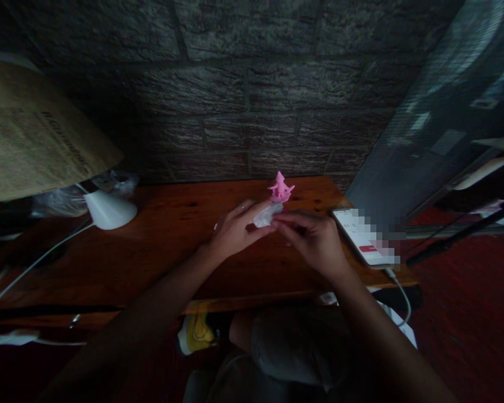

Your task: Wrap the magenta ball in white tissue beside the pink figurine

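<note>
My left hand (235, 226) and my right hand (315, 238) meet over a brown wooden table (172, 246). Both pinch a small whitish piece of paper (266, 215) between thumb and fingers. A ring shows on a left finger. Just behind the paper stands a small pink folded paper figure (280, 188) on the table, close to my left fingertips; whether it touches them I cannot tell.
A phone (363, 235) with a lit screen lies at the table's right edge, a cable running from it. A white lamp head (109, 210) and cord sit at the left, below a cardboard box (29, 134). A dark brick wall stands behind.
</note>
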Motion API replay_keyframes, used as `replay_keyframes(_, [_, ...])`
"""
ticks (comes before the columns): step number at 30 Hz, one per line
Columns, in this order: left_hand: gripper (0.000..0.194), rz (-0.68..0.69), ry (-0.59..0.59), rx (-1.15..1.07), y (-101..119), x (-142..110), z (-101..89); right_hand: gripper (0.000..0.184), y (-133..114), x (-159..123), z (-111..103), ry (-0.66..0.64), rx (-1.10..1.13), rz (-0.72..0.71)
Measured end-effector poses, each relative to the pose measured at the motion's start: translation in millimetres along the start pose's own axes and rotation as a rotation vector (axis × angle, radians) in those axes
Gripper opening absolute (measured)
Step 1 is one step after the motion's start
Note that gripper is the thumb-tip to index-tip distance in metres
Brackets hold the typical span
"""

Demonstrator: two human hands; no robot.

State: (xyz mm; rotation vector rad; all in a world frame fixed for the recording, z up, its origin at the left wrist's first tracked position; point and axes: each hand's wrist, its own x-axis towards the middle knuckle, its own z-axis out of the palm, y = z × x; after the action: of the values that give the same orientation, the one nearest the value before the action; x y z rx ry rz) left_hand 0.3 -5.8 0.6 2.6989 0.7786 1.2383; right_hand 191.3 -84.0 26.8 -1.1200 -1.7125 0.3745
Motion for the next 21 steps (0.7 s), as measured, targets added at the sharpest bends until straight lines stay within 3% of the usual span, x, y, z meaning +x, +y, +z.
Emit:
replay_keyframes(11, [0.056,-0.022,-0.022,-0.028,-1,-2,0.5,0.016,1,-3,10,0.055,0.109,0.103])
replay_keyframes(16, [0.056,-0.011,-0.008,-0.029,-2,-2,0.7,0.017,1,-4,12,0.082,0.060,0.022])
replay_keyframes(21, [0.056,-0.012,0.006,-0.062,-2,-1,-0.3,0.025,1,-2,5,0.019,0.018,-0.036])
